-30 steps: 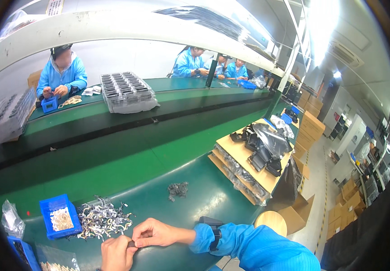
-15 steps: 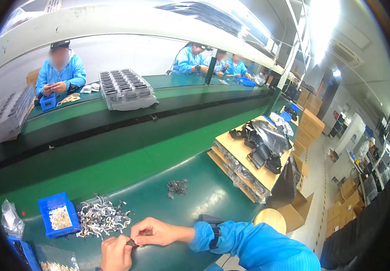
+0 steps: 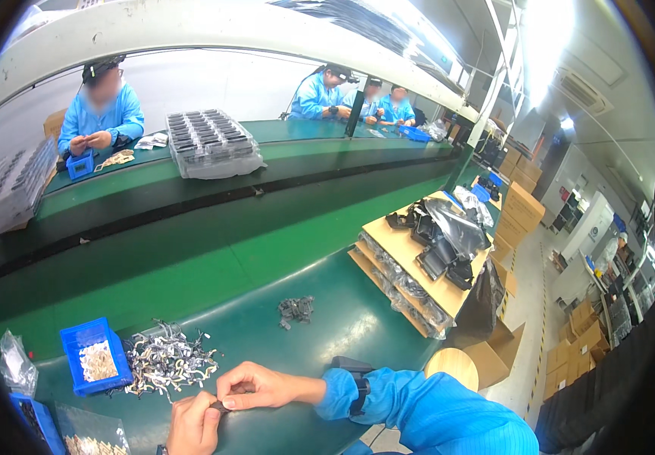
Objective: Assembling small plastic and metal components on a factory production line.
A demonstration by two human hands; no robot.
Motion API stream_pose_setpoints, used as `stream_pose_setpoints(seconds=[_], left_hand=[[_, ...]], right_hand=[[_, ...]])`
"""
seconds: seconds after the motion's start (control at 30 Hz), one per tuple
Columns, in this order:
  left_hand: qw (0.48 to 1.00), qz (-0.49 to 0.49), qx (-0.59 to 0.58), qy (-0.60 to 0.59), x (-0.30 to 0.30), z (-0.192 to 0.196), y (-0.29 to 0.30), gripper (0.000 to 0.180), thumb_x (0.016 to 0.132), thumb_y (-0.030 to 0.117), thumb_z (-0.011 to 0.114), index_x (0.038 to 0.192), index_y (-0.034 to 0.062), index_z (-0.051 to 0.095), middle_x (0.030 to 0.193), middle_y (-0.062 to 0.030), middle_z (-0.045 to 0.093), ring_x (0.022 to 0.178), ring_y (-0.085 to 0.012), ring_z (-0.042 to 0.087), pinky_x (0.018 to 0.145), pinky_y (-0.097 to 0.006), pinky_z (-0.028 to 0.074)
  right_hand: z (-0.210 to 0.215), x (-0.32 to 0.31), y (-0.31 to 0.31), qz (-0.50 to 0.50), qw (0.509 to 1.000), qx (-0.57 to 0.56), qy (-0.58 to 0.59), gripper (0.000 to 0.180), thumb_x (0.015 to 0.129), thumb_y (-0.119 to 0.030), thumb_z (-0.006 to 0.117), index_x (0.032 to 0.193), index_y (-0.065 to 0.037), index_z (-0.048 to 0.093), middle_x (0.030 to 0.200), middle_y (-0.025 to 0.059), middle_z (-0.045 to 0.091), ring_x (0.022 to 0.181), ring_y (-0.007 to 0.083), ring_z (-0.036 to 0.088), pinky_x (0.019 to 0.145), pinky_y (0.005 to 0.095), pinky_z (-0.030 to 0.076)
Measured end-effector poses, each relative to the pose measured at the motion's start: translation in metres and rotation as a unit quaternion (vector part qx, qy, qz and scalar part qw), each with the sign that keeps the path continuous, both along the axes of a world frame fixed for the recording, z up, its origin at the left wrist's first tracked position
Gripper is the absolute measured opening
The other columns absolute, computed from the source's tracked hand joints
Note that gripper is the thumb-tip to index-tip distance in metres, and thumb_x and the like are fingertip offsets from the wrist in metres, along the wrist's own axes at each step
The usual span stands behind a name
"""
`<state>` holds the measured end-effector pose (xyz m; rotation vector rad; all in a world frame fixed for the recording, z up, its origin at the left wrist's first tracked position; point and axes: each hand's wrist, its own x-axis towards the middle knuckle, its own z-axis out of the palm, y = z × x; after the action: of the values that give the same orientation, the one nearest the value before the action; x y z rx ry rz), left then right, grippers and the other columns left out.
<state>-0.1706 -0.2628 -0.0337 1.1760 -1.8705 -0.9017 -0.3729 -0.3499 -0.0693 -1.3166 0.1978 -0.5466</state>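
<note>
Seen from a head-worn fisheye camera looking down over a green workbench (image 3: 327,334), the person's two bare hands meet at the lower edge of the view. The left hand (image 3: 193,426) comes up from the bottom, its fingers curled in close, and the right hand (image 3: 261,387) reaches across from a bright blue sleeve (image 3: 426,406) with a dark wristband at the cuff. Between the fingertips of both hands sits a small dark part (image 3: 221,407) — pinched from either side with the fingers drawn narrow around it, and too small to make out in detail. Just above the hands, on the bench, lies a loose pile of small silver and dark metal pieces (image 3: 167,362), and touching its left side stands a small blue bin (image 3: 77,340) holding pale parts. A clear plastic bag (image 3: 17,365) lies further left. A smaller cluster of dark parts (image 3: 296,309) rests well apart, toward the bench's middle. Beyond a raised green divider, a co-worker in a blue coat (image 3: 104,114) sits with both hands together over another blue bin, beside a stack of dark compartmented trays (image 3: 210,140). Further right — more people in blue sit in a row. To the right, a wooden cart (image 3: 399,243) carries dark items and a silvery bag.
</note>
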Motion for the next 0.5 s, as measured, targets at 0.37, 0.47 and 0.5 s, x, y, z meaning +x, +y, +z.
stream_pose_setpoints(seconds=[0.37, 0.47, 0.5], left_hand=[[0.993, 0.004, -0.094, -0.075, -0.004, 0.0, -0.003, 0.012, 0.098, 0.011, 0.055, 0.093, 0.0018, 0.059, 0.08, -0.0232, 0.061, 0.075, -0.045, 0.059, 0.065, -0.049, 0.044], [0.984, -0.009, -0.134, -0.117, -0.005, -0.001, -0.004, 0.016, 0.098, 0.012, 0.056, 0.087, 0.002, 0.056, 0.075, -0.0219, 0.057, 0.071, -0.0433, 0.058, 0.062, -0.049, 0.042], [0.983, -0.009, -0.141, -0.118, -0.006, -0.002, -0.005, 0.017, 0.098, 0.013, 0.056, 0.085, 0.0019, 0.054, 0.074, -0.0218, 0.056, 0.069, -0.0431, 0.057, 0.062, -0.049, 0.042]], right_hand=[[-0.014, 0.001, -0.003, -0.018, 0.999, -0.001, 0.044, 0.023, 0.094, -0.017, 0.073, 0.08, -0.004, 0.061, 0.072, -0.0071, 0.052, 0.066, 0.0009, 0.044, 0.057, 0.0213, 0.035], [-0.014, -0.002, -0.003, -0.009, 0.998, -0.004, 0.066, 0.018, 0.094, -0.01, 0.071, 0.083, -0.002, 0.06, 0.073, -0.004, 0.056, 0.068, 0.0022, 0.05, 0.06, 0.0219, 0.04], [-0.014, -0.002, -0.004, -0.009, 0.998, -0.004, 0.066, 0.018, 0.094, -0.01, 0.071, 0.083, -0.002, 0.06, 0.073, -0.004, 0.056, 0.068, 0.0022, 0.05, 0.06, 0.0219, 0.04]])
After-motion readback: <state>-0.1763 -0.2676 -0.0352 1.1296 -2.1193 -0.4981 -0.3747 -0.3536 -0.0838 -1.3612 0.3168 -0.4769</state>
